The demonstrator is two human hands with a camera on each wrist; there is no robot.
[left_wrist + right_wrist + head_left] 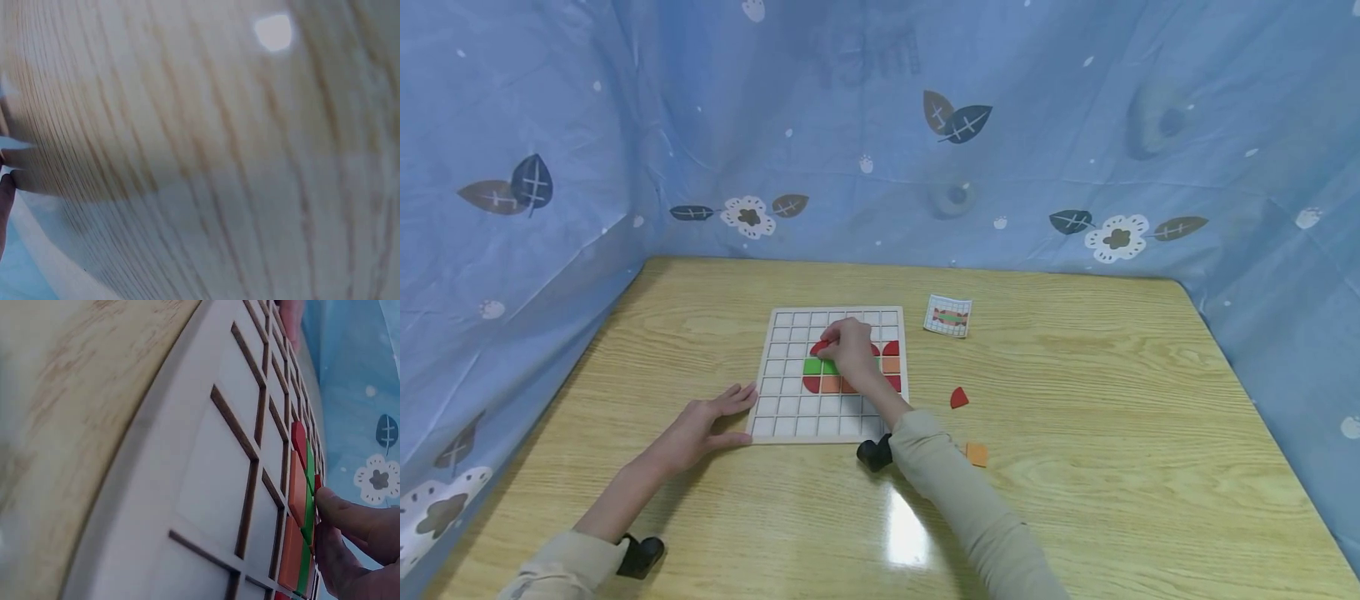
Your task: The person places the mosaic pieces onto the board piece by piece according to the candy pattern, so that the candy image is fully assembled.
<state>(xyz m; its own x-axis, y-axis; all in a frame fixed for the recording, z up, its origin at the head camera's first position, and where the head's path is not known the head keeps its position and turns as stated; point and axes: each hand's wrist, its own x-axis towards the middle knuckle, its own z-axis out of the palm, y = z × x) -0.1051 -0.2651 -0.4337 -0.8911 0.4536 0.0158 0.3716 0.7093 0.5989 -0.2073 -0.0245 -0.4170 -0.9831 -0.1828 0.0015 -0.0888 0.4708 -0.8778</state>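
Note:
A white grid board (782, 406) with raised lines lies on the table. Green square tiles (812, 367) form a row on it, with orange squares (831, 384) and red quarter-circle tiles (891, 348) around them. My right hand (853, 358) pinches a red quarter-circle tile (817, 347) between thumb and fingers, right over the board above the green row's left end. That hand and forearm hide part of the pattern. My left hand (703, 425) rests at the board's left edge, fingers and thumb spread and touching it; only a bit of a finger (5, 203) shows in the left wrist view.
A small pattern card (948, 316) lies beyond the board's right corner. One loose red quarter-circle (958, 397) and some orange tile (977, 454) lie to the right, the latter partly behind my sleeve. A blue patterned cloth (865, 133) hangs behind the wooden table (1112, 417).

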